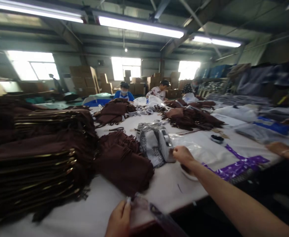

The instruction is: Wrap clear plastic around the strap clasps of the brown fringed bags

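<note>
My left hand [119,219] is closed at the near table edge, thumb and finger pinching a clear plastic bag [142,201]. A long dark item [156,212] shows within the plastic, trailing down to the right. My right hand [183,156] reaches across to the near end of a grey tape dispenser [166,143]. Its fingers are curled together there; what they pinch is too small to make out. Beside the dispenser lies grey-and-white patterned material [148,141]. Dark brown folded fabric pieces with fringed edges [124,161] lie between the hands and the left-hand piles.
Tall brown fabric stacks with gold-coloured edging [36,171] crowd the left. To the right are a purple printed plastic bag [243,166], a small dark-filled dish [217,139] and a roll [188,172] under my forearm. Another person's hand [278,148] rests at far right; several people sit across.
</note>
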Demonstrator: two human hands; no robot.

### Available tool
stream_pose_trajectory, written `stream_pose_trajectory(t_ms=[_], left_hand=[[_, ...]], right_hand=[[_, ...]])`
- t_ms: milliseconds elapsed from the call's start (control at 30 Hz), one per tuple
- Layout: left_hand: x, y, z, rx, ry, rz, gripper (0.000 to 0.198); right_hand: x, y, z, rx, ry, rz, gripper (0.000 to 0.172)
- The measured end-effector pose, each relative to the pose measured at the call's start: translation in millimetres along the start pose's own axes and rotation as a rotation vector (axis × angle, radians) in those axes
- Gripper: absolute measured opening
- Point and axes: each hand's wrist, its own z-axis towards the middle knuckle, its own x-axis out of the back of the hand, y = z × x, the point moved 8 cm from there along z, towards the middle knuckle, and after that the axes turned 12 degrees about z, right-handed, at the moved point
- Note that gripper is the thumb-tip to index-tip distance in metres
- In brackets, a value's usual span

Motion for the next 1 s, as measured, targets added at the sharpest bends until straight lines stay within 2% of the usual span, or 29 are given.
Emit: stream_pose_trajectory(t_ms=[200, 300, 400, 467, 500, 533, 633, 700, 767, 833, 1000], left_hand=[[7.8, 7, -15, -0.072, 0.063, 0.216, 0.030], [12.8, 9, -22, -0.110, 0.101, 0.311, 0.030], [15.0, 4, -25, -0.118, 0.125, 0.361, 0.030], [15.2, 1, -25, -0.124, 0.135, 0.383, 0.029], [15.2, 0, -26, -0.130, 0.141, 0.396, 0.030], [15.3, 0, -27, -0.134, 0.148, 0.413, 0.030], [16.6, 1, -30, -0.144, 0.175, 0.467, 0.029], [17.4, 2, -34, -0.154, 0.189, 0.491, 0.028], [18.2, 1, -36, -0.164, 0.202, 0.497, 0.027], [18.5, -1, -38, -0.170, 0.213, 0.489, 0.026], [17.2, -3, -39, -0.216, 0.258, 0.456, 0.027]], right_hand=[[-8, 12, 13, -0.098, -0.099, -0.093, 0.020], [0, 5, 10, -0.081, -0.099, -0.151, 0.014], [-1, -14, -12, -0.011, -0.115, -0.172, 0.019], [-18, -35, -43, 0.069, -0.198, -0.105, 0.020], [-33, -47, -62, 0.108, -0.273, -0.043, 0.020], [-53, -61, -86, 0.139, -0.408, 0.087, 0.021], [-110, -93, -155, 0.078, -0.755, 0.363, 0.023], [-138, -110, -184, 0.087, -0.854, 0.359, 0.021], [-157, -120, -195, 0.108, -0.873, 0.300, 0.023], [-171, -125, -196, 0.129, -0.856, 0.228, 0.024], [-187, -124, -187, 0.111, -0.789, 0.059, 0.019]])
